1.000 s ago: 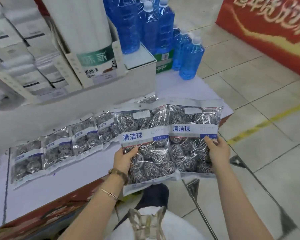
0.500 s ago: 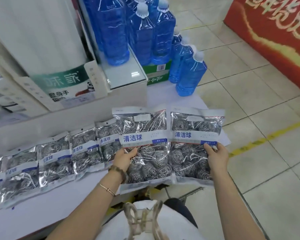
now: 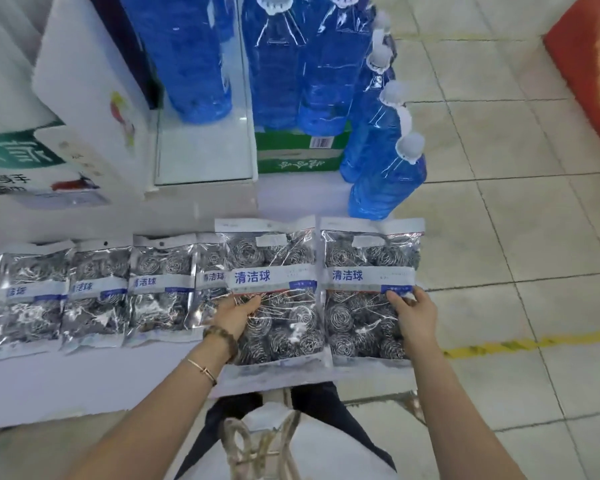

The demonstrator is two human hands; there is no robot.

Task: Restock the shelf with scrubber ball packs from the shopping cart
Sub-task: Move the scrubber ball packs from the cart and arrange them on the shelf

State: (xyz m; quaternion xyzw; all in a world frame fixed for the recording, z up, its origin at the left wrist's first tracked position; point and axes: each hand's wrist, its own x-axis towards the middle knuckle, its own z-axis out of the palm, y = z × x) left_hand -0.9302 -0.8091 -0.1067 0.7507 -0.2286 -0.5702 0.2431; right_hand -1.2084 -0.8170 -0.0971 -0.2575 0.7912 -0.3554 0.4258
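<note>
Two clear packs of steel scrubber balls with blue-lettered white bands lie side by side at the right end of the low white shelf (image 3: 84,386). My left hand (image 3: 236,315) grips the left pack (image 3: 274,296) at its lower left. My right hand (image 3: 414,315) grips the right pack (image 3: 366,292) at its right edge, thumb on the band. A row of several more scrubber ball packs (image 3: 94,296) lies along the shelf to the left, overlapping one another. The shopping cart is not in view.
Tall blue liquid bottles (image 3: 385,174) stand on the floor and on a green carton (image 3: 298,150) just behind the packs. White boxed goods (image 3: 45,140) fill the upper shelf at left. Tiled floor with a yellow line (image 3: 534,344) spreads to the right; a red display (image 3: 589,74) stands far right.
Both packs have moved forward and down over the shelf's right end, in line with the row. My view has tilted down and come closer to the shelf.
</note>
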